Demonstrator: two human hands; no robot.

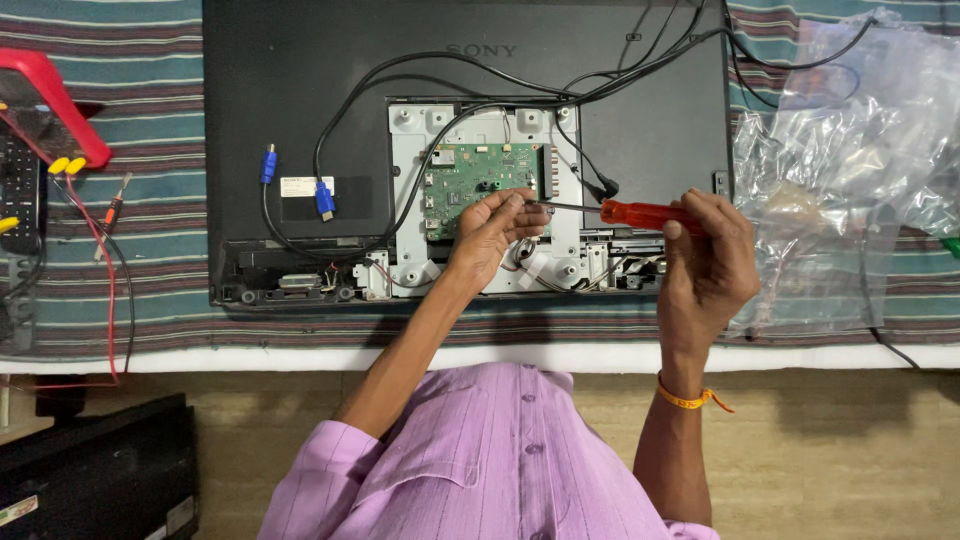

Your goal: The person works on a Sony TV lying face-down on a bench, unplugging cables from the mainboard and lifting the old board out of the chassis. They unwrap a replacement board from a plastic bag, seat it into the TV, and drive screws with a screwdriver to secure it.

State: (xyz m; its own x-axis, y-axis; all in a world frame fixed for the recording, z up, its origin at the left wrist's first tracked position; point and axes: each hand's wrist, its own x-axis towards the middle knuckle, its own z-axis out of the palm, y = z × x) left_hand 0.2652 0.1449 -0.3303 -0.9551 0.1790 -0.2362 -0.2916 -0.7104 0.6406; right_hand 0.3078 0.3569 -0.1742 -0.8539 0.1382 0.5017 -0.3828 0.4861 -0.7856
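Screwdriver (640, 213) gripped in right hand (708, 262), left hand (492, 232) pinching its tip over green circuit board (470, 178), TV back (300, 120) open.

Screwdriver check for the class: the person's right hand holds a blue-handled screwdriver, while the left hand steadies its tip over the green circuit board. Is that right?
Not quite. In the head view the screwdriver has a red-orange handle, not blue. The rest stands: the right hand grips the handle, and the left hand pinches the shaft's tip over the green circuit board.
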